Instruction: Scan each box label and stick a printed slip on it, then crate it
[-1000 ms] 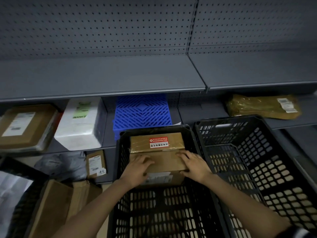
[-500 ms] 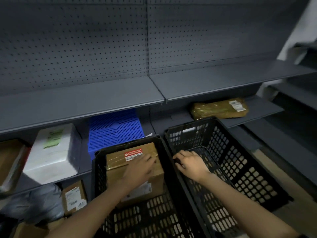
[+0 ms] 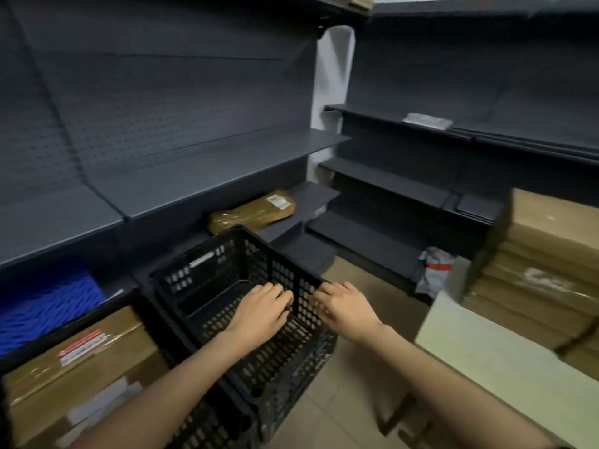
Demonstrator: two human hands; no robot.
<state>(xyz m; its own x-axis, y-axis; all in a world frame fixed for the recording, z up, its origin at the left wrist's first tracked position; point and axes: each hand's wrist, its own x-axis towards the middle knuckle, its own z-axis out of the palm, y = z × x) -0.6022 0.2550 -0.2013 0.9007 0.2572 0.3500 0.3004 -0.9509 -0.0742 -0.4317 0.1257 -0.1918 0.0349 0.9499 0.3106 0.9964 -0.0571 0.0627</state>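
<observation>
A taped cardboard box (image 3: pixel 97 361) with a red-and-white sticker and a white label lies in the left black crate (image 3: pixel 81 322) at the lower left. Beside it on the right stands a second black crate (image 3: pixel 207 270) with nothing visible inside. My left hand (image 3: pixel 262 309) hovers over this crate's inside, fingers loosely curled and holding nothing. My right hand (image 3: pixel 346 309) is at the crate's right rim, also holding nothing. No scanner or printed slip is in view.
A brown wrapped parcel (image 3: pixel 252 212) lies on the low shelf behind the crates, a blue plastic panel (image 3: pixel 42 306) at far left. Stacked cardboard boxes (image 3: pixel 544 264) sit on a pale table (image 3: pixel 502 361) at right. A white-red bag (image 3: pixel 434 270) lies on the corner shelf.
Both hands let go of the box in the left crate and moved right over the second crate. My view has swung to the right, toward the corner shelves and table.
</observation>
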